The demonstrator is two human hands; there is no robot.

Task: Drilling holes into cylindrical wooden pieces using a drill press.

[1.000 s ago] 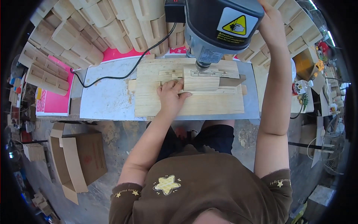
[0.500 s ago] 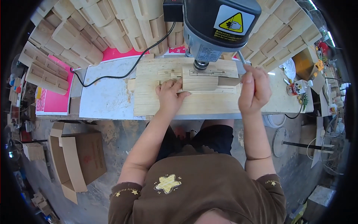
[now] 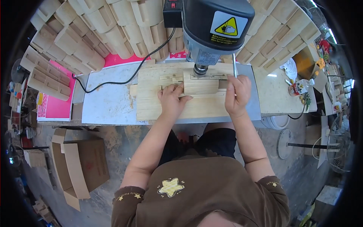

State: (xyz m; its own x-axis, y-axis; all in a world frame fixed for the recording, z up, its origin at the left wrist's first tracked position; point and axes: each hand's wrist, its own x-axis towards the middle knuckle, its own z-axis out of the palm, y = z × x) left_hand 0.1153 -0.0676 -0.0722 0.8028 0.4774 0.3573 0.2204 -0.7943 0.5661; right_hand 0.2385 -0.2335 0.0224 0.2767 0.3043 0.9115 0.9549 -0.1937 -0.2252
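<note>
A drill press (image 3: 217,26) with a dark head stands over the bench, its chuck (image 3: 200,70) right above the far part of a pale, curved wooden block (image 3: 200,87). The block lies on a wooden board (image 3: 151,102) among thin wooden strips. My left hand (image 3: 173,101) rests on the board with its fingers and thumb pressed together at the block's left end, steadying it. With my right hand (image 3: 238,96) I grip the drill press lever (image 3: 235,65), fingers wrapped round its lower end. The drill tip is too small to make out.
Stacks of similar curved wooden blocks (image 3: 113,34) stand behind the bench, left and right. A black cable (image 3: 130,77) curves across the bench. A plastic bottle (image 3: 300,87) stands at the right. An open cardboard box (image 3: 89,162) is on the floor at left.
My right hand has pulled the lever to the left, and it now hangs more nearly upright. The chuck sits slightly lower over the block. My left hand has stayed at the block's end.
</note>
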